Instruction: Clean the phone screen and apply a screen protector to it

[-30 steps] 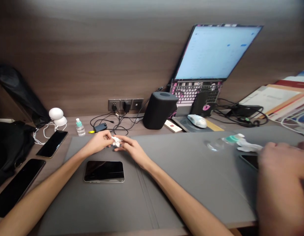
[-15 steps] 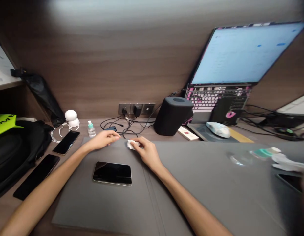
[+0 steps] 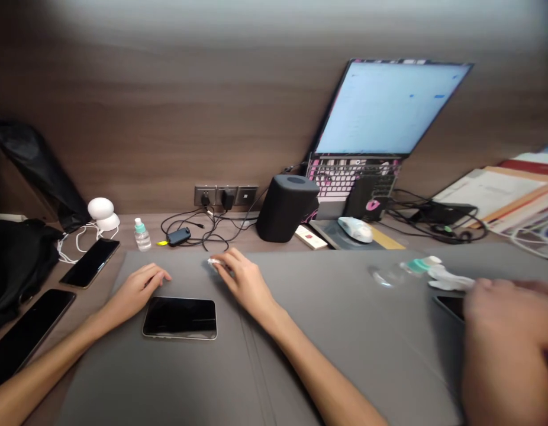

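A dark phone (image 3: 180, 318) lies face up on the grey desk mat (image 3: 327, 331). My left hand (image 3: 138, 290) rests on the mat at the phone's upper left corner, fingers loosely curled and holding nothing. My right hand (image 3: 242, 279) lies just beyond the phone's upper right, its fingertips pressed on a small crumpled white tissue (image 3: 213, 262) that is mostly hidden under them.
Another person's hand (image 3: 507, 331) is at the right by a phone (image 3: 451, 305) and a lying bottle (image 3: 407, 269). Two more phones (image 3: 88, 262) (image 3: 25, 337) lie left. Behind stand a small bottle (image 3: 141, 233), cables (image 3: 198, 228), a black speaker (image 3: 286, 207), a mouse (image 3: 354, 229) and an open laptop (image 3: 380, 118).
Both hands held the tissue together. Now my left hand has let go and dropped to the phone's corner, while my right hand keeps the tissue down on the mat.
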Demonstrator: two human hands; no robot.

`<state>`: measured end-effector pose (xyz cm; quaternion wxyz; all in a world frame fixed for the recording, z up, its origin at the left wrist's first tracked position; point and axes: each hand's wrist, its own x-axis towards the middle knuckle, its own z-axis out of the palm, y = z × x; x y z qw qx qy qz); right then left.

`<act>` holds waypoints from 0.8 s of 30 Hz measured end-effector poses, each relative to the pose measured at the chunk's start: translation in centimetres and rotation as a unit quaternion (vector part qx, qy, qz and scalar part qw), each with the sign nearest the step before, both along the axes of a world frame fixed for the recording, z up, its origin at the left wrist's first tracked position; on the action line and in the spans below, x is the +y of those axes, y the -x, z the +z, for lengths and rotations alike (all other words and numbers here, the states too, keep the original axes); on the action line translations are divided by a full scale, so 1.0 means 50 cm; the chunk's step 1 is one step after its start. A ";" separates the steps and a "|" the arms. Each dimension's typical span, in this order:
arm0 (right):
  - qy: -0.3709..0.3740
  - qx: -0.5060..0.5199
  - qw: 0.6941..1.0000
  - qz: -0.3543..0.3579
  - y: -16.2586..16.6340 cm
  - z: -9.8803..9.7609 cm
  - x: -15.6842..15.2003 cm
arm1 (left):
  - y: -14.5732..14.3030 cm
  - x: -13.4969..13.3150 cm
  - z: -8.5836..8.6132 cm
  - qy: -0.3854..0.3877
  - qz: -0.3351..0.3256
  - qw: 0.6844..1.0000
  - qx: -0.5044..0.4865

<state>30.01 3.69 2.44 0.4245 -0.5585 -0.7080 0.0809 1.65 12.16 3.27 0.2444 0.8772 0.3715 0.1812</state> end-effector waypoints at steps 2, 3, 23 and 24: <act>-0.009 -0.003 1.000 0.028 0.018 0.001 -0.018 | 0.005 0.003 -0.016 -0.009 -0.004 1.000 -0.008; -0.016 -0.007 0.999 0.044 0.028 -0.001 -0.028 | 0.006 0.003 -0.022 -0.021 -0.019 1.000 -0.007; -0.048 -0.218 0.954 0.198 0.050 -0.021 -0.091 | 0.003 -0.021 -0.052 -0.146 -0.009 0.988 -0.051; -0.048 -0.221 0.953 0.200 0.052 -0.019 -0.089 | 0.002 -0.021 -0.052 -0.140 -0.009 0.989 -0.053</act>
